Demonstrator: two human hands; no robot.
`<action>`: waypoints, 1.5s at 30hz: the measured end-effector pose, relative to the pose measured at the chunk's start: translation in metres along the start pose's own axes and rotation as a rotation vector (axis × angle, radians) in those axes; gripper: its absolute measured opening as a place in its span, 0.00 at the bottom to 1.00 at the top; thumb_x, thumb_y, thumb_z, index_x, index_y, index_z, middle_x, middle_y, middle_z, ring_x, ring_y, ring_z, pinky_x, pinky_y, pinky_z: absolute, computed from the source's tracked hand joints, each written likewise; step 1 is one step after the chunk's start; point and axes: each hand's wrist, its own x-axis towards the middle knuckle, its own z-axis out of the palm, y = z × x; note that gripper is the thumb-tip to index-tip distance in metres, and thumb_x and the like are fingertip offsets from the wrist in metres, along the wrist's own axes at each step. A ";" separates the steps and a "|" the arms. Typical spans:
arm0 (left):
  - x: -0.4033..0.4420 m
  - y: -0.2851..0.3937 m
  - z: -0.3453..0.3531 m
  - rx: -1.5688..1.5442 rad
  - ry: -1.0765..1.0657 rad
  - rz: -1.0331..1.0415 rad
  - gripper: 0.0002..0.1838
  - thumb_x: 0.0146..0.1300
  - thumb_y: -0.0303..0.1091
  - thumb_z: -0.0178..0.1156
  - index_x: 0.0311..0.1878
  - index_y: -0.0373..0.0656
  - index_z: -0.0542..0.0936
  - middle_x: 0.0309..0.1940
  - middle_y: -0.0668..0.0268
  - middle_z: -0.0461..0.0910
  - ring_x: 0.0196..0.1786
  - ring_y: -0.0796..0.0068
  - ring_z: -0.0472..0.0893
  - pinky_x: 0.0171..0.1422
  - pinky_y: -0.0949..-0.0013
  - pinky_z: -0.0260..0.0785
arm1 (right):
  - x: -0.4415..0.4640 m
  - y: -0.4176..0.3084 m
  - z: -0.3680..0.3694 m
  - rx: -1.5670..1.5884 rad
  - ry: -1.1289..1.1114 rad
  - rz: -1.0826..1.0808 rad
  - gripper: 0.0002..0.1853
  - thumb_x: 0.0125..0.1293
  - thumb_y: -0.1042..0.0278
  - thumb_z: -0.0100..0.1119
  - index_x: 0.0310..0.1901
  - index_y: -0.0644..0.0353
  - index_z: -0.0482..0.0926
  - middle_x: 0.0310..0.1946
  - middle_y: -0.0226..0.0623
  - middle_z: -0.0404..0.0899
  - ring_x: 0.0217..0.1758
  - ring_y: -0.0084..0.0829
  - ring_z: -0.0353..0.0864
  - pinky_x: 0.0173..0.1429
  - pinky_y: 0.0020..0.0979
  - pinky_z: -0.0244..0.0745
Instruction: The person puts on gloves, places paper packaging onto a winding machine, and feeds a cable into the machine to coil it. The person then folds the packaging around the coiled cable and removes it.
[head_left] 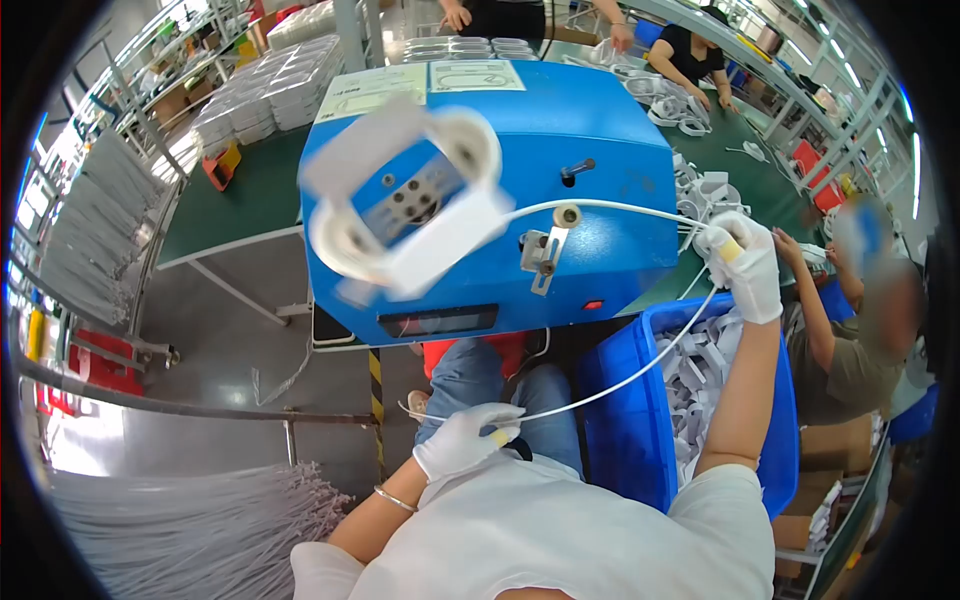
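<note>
A white cable [640, 203] runs from the winding head [450, 243] of a blue machine [610, 130], past a small guide roller [567, 215], to my right hand [742, 265]. My gloved right hand is closed around the cable, right of the machine. From there the cable hangs in a curve down to my left hand [462, 442], in front of my lap. The gloved fingers of my left hand are closed on the cable, and a thin end sticks out to the left. The white winding head looks blurred.
A blue bin [622, 430] of white plastic parts stands at my right. Bundled cables [200, 530] hang at lower left. Stacked white trays [265, 90] sit on a green table [225, 205] behind the machine. Co-workers are at the back and right, one arm [812, 300] near my right hand.
</note>
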 end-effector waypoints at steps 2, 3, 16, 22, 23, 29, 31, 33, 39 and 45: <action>-0.004 -0.005 -0.001 0.015 -0.003 -0.023 0.16 0.64 0.29 0.60 0.54 0.35 0.76 0.47 0.60 0.81 0.50 0.73 0.80 0.57 0.71 0.70 | 0.003 0.000 0.001 0.026 -0.015 -0.009 0.12 0.66 0.61 0.57 0.30 0.62 0.77 0.16 0.25 0.71 0.13 0.15 0.66 0.17 0.17 0.55; -0.002 -0.005 -0.001 0.020 0.012 -0.054 0.16 0.64 0.29 0.59 0.54 0.35 0.77 0.47 0.60 0.81 0.50 0.74 0.80 0.58 0.70 0.70 | 0.002 -0.011 0.005 0.001 -0.041 0.059 0.13 0.66 0.62 0.57 0.30 0.63 0.77 0.19 0.27 0.73 0.14 0.16 0.69 0.18 0.17 0.58; 0.006 0.007 -0.004 0.017 -0.069 -0.130 0.14 0.65 0.28 0.58 0.52 0.36 0.78 0.41 0.63 0.81 0.45 0.76 0.79 0.54 0.72 0.70 | 0.006 -0.021 0.037 0.268 -0.118 0.109 0.12 0.66 0.64 0.59 0.31 0.65 0.80 0.25 0.32 0.80 0.14 0.16 0.70 0.20 0.17 0.62; 0.022 0.044 -0.012 0.033 -0.178 -0.143 0.15 0.65 0.27 0.57 0.54 0.36 0.76 0.44 0.62 0.80 0.47 0.75 0.78 0.54 0.73 0.68 | 0.005 -0.035 0.054 0.319 -0.152 0.112 0.14 0.64 0.60 0.61 0.30 0.64 0.78 0.19 0.29 0.76 0.13 0.16 0.70 0.18 0.17 0.62; 0.025 0.050 -0.014 0.054 -0.190 -0.110 0.15 0.65 0.27 0.57 0.55 0.36 0.76 0.43 0.62 0.80 0.46 0.75 0.77 0.54 0.73 0.68 | 0.005 -0.039 0.058 0.320 -0.150 0.113 0.14 0.64 0.60 0.61 0.30 0.64 0.78 0.19 0.29 0.76 0.13 0.16 0.70 0.18 0.17 0.62; 0.034 0.132 -0.053 0.558 -0.231 0.372 0.24 0.59 0.30 0.63 0.59 0.38 0.74 0.51 0.57 0.77 0.43 0.68 0.80 0.50 0.69 0.72 | 0.010 -0.070 0.083 0.183 -0.220 0.077 0.06 0.62 0.71 0.61 0.33 0.65 0.81 0.19 0.28 0.75 0.18 0.19 0.73 0.24 0.18 0.66; 0.018 0.184 -0.088 0.615 -0.359 0.302 0.21 0.58 0.34 0.64 0.55 0.40 0.77 0.48 0.57 0.80 0.43 0.64 0.82 0.46 0.67 0.75 | 0.027 -0.059 0.088 0.007 -0.150 -0.382 0.04 0.58 0.74 0.64 0.34 0.64 0.81 0.22 0.30 0.77 0.26 0.23 0.78 0.32 0.21 0.71; 0.000 0.227 -0.116 0.624 -0.180 0.414 0.11 0.58 0.33 0.65 0.43 0.39 0.83 0.33 0.59 0.84 0.33 0.65 0.84 0.40 0.67 0.76 | 0.046 -0.073 0.089 -0.321 -0.027 -0.610 0.05 0.54 0.76 0.67 0.33 0.64 0.82 0.26 0.33 0.80 0.31 0.25 0.80 0.37 0.24 0.73; 0.075 0.291 -0.173 0.923 0.305 0.776 0.08 0.54 0.22 0.60 0.38 0.38 0.84 0.34 0.62 0.84 0.32 0.76 0.80 0.42 0.74 0.73 | 0.149 -0.090 0.122 -0.441 0.135 -1.031 0.05 0.56 0.67 0.65 0.32 0.57 0.83 0.30 0.34 0.82 0.33 0.33 0.80 0.40 0.29 0.75; 0.110 0.294 -0.201 0.959 0.022 0.580 0.11 0.53 0.21 0.58 0.38 0.41 0.86 0.33 0.62 0.85 0.34 0.76 0.79 0.43 0.74 0.71 | 0.168 -0.107 0.168 -0.442 -0.086 -0.894 0.11 0.55 0.70 0.65 0.41 0.54 0.83 0.35 0.32 0.82 0.42 0.33 0.79 0.49 0.30 0.75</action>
